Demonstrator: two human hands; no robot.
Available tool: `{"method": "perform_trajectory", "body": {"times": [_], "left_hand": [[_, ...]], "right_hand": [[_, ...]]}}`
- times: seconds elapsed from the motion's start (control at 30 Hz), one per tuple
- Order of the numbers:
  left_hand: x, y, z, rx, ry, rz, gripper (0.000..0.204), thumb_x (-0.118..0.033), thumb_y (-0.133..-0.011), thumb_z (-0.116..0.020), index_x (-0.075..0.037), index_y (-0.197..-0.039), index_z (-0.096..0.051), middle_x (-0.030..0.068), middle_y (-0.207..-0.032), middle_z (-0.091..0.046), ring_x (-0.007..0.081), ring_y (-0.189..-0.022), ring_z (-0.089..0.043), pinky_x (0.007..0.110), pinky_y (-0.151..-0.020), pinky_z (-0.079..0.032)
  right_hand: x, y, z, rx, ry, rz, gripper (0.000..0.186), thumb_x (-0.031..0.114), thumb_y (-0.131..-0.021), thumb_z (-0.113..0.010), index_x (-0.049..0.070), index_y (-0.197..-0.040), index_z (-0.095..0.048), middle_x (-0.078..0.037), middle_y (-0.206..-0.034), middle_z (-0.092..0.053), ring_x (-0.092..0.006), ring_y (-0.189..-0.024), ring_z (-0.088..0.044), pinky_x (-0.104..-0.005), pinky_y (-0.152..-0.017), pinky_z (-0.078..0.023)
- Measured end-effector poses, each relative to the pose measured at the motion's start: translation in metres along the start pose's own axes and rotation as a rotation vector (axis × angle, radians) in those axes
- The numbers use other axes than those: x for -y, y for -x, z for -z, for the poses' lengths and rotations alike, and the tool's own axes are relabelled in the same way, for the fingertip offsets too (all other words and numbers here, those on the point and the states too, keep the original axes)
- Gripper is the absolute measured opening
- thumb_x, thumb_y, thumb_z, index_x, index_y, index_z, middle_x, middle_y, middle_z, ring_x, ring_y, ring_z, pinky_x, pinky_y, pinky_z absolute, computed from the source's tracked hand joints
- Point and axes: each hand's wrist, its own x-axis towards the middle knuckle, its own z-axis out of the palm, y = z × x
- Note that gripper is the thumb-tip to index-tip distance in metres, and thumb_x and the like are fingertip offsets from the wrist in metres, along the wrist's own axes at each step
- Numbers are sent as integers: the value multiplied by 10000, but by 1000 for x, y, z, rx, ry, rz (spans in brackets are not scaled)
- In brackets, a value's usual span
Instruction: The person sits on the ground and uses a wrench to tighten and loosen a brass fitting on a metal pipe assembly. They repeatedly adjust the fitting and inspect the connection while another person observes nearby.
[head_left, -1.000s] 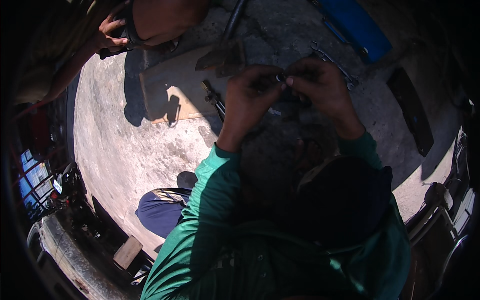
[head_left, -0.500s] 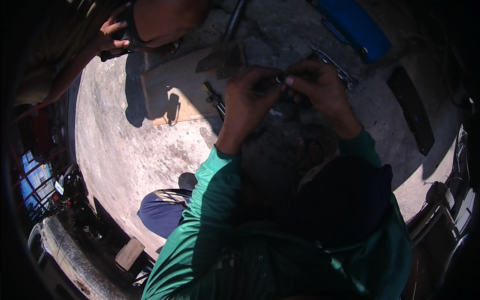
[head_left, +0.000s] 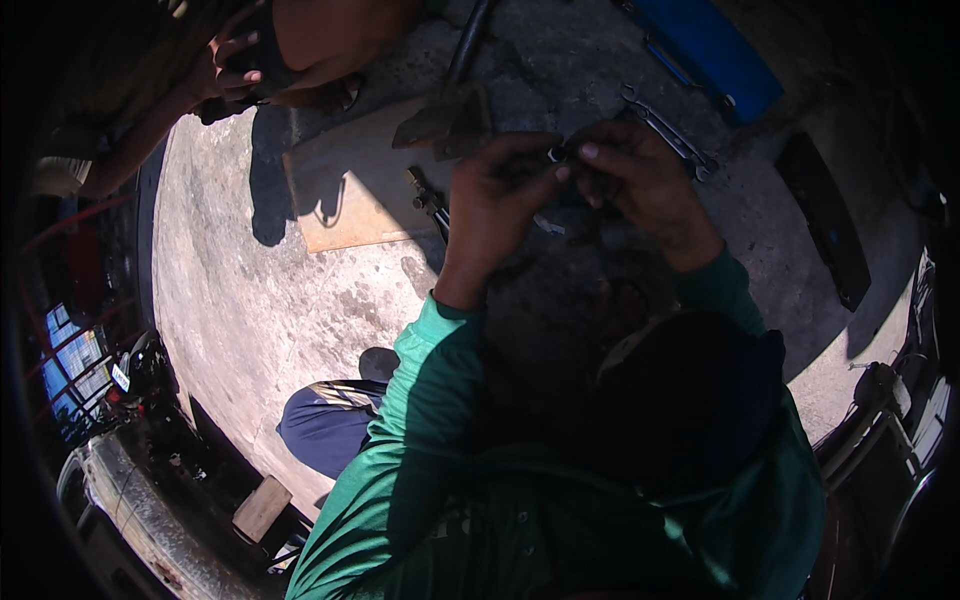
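Note:
Close together above the shaded concrete, both my hands are closed around a small part. My left hand (head_left: 498,195) pinches a small dark piece with a bright, ring-like end (head_left: 556,155) between thumb and fingertips. Against its other side, the thumb and fingers of my right hand (head_left: 640,180) are pressed together; shadow hides exactly what they grip. Beside my left wrist lies a torch-like tool with a brass-coloured tip (head_left: 418,185). Beyond my right hand, a pair of metal wrenches (head_left: 675,135) rests on the ground.
A flat board (head_left: 350,225) lies left of my hands, a dark angled metal piece (head_left: 425,125) at its far edge. At far right are a blue case (head_left: 715,55) and a long dark bar (head_left: 825,225). Another person's hand (head_left: 235,70) shows at upper left.
My right thumb and fingers have shifted slightly on the small piece, and its bright end has turned. The other person's hand has moved a little, and the shadow on the board has changed.

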Motion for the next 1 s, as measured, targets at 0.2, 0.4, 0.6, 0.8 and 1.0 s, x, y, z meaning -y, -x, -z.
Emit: {"method": "perform_trajectory", "body": {"times": [0.2,0.4,0.6,0.8,1.0], "left_hand": [[3,-1,-1,5,146,71,325,16,-834,-767,45,-1143,-670,135,-946,-743,158,-862,-718,266,-773,-574],[-4,0,-1,-6,-70,13,313,-17,-831,-779,29,-1129,-691,123,-933,-748,136,-856,-713,255,-751,-559],[3,-1,-2,-4,-113,3,306,-40,-835,-779,12,-1127,-707,114,-923,-755,129,-853,-714,251,-746,-548],[7,-4,-4,36,137,88,325,-16,-870,-736,56,-1179,-666,143,-931,-749,160,-854,-720,266,-762,-568],[11,-6,-2,64,252,117,322,-19,-919,-663,72,-1225,-630,158,-999,-721,197,-836,-719,303,-774,-586]], "right_hand": [[-1,0,2,25,-39,-5,192,133,-962,-641,-18,-1074,-678,-89,-881,-715,-113,-677,-653,-238,-588,-524],[7,1,-5,-15,156,37,163,111,-929,-676,-2,-1045,-679,-70,-848,-699,-109,-671,-648,-231,-574,-508],[5,-3,1,-17,80,4,156,123,-899,-708,-4,-988,-687,-59,-804,-696,-112,-648,-642,-241,-553,-493],[-1,-4,8,25,-75,-25,139,128,-932,-653,12,-1006,-673,-67,-766,-687,-117,-609,-640,-238,-526,-493],[-1,-4,8,62,-124,-20,138,120,-943,-642,0,-1005,-670,-82,-782,-695,-114,-630,-656,-233,-530,-504]]}}
